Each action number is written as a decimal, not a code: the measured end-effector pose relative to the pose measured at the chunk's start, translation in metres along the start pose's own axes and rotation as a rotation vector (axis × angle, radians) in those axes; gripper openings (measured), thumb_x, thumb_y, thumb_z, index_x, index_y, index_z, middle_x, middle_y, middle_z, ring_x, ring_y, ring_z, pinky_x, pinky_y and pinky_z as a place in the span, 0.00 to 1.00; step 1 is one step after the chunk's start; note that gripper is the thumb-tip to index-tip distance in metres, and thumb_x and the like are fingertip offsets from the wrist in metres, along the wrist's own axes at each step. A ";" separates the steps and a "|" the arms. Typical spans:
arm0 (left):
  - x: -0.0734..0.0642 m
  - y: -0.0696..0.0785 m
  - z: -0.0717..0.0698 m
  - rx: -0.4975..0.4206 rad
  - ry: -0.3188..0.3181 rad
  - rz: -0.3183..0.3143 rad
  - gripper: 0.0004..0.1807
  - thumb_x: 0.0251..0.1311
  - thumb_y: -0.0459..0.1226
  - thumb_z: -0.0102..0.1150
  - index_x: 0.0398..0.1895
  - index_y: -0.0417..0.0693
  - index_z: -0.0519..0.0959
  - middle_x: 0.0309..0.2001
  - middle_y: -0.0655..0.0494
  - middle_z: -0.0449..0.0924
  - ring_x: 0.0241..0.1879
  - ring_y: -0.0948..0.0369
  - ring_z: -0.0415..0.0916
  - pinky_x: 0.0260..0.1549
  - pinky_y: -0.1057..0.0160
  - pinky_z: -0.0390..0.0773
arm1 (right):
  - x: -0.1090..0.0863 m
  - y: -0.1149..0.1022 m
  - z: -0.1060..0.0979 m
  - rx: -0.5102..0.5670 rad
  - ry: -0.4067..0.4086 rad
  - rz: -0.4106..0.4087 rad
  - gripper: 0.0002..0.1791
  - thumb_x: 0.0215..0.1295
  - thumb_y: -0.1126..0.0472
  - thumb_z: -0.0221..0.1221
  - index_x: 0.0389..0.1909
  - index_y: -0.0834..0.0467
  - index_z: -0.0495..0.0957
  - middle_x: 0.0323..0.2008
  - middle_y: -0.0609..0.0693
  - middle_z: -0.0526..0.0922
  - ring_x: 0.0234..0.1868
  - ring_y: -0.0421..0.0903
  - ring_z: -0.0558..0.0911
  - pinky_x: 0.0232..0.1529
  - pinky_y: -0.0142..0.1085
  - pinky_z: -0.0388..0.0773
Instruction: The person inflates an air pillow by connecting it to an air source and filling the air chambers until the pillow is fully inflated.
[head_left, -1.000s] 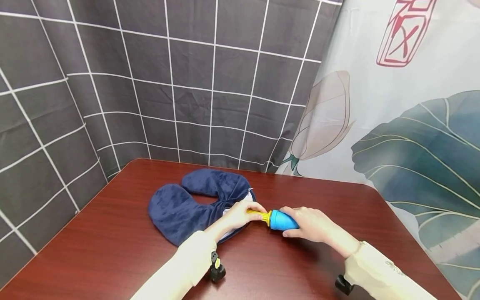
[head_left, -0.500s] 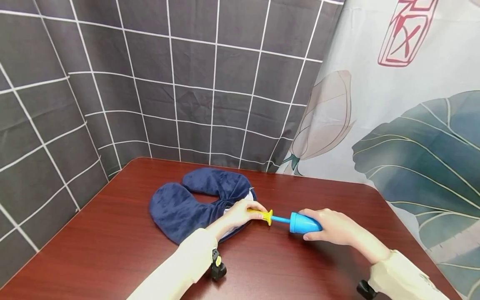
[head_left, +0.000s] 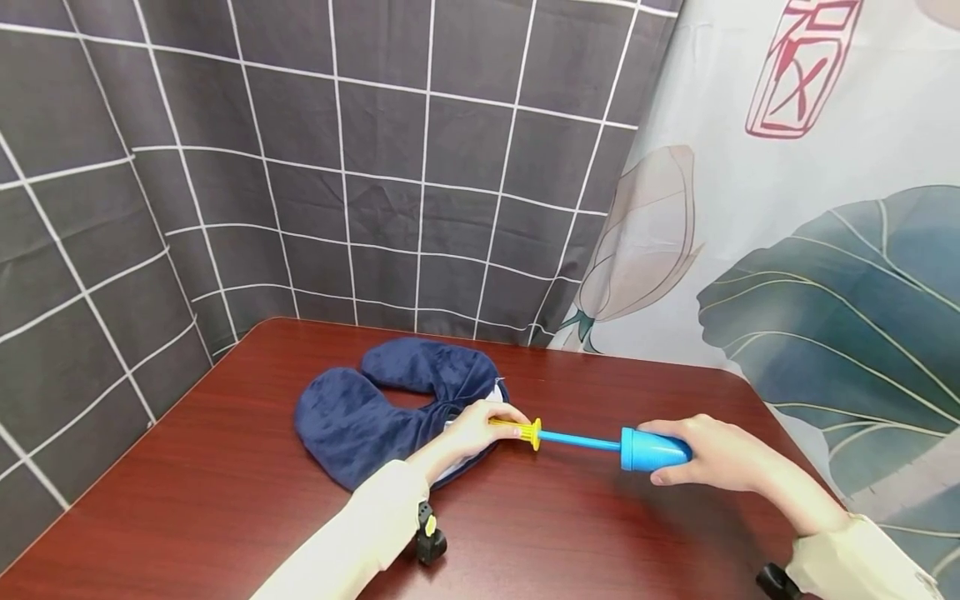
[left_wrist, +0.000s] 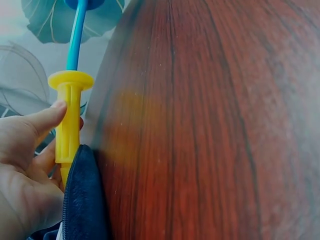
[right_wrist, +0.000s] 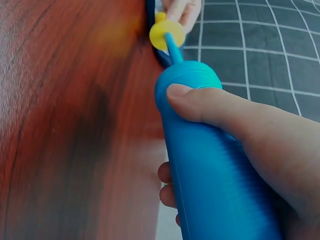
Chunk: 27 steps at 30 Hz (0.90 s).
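A hand pump lies level between both hands, its thin blue rod (head_left: 581, 440) drawn well out of the blue barrel (head_left: 651, 450). My right hand (head_left: 720, 454) grips the barrel, with the thumb along its collar in the right wrist view. My left hand (head_left: 480, 429) holds the ribbed yellow end piece (left_wrist: 70, 120) of the pump between thumb and fingers. That hand is at the opening of a navy U-shaped neck pillow (head_left: 360, 425), where a zipper edge (left_wrist: 72, 185) and white lining show. The tip of the yellow piece is hidden at the pillow.
The reddish-brown wooden table (head_left: 225, 500) bears the pillow. Behind it hangs a dark grey curtain (head_left: 382, 200) with a white grid, and on the right a pale curtain (head_left: 727, 200) with a leaf print. Both forearms reach in from the front.
My right hand has moved to the right with the barrel, away from the yellow piece, exposing a growing length of rod. The left hand and the pillow stay nearly in place.
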<state>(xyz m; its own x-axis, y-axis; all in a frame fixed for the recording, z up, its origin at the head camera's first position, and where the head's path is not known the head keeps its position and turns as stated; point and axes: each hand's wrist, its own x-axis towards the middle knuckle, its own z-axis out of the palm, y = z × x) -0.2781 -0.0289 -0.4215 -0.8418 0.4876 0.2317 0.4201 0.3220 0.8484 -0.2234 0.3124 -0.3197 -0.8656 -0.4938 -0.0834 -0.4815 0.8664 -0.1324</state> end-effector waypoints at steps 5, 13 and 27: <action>0.000 0.000 -0.001 0.034 -0.009 0.014 0.11 0.62 0.37 0.63 0.45 0.44 0.85 0.45 0.49 0.88 0.46 0.58 0.79 0.47 0.70 0.73 | -0.011 0.010 -0.007 0.008 0.015 -0.013 0.37 0.48 0.38 0.71 0.59 0.49 0.77 0.40 0.42 0.83 0.36 0.38 0.76 0.29 0.32 0.71; -0.005 0.004 0.006 0.195 0.053 0.056 0.11 0.59 0.42 0.68 0.44 0.51 0.84 0.43 0.56 0.88 0.44 0.59 0.80 0.44 0.69 0.73 | -0.016 0.008 -0.012 -0.008 0.021 -0.011 0.37 0.47 0.36 0.71 0.58 0.49 0.78 0.39 0.41 0.83 0.35 0.37 0.76 0.29 0.31 0.71; -0.007 0.006 0.011 0.182 0.119 0.052 0.12 0.59 0.42 0.67 0.44 0.51 0.85 0.44 0.55 0.88 0.44 0.57 0.80 0.44 0.68 0.74 | 0.006 -0.016 -0.012 -0.087 0.033 -0.044 0.37 0.46 0.37 0.72 0.57 0.49 0.79 0.39 0.43 0.85 0.35 0.39 0.77 0.29 0.34 0.72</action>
<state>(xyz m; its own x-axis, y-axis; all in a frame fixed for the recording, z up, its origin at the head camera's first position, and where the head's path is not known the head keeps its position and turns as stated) -0.2664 -0.0217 -0.4232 -0.8470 0.4115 0.3365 0.5091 0.4456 0.7364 -0.2223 0.2967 -0.3066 -0.8467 -0.5300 -0.0471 -0.5280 0.8479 -0.0486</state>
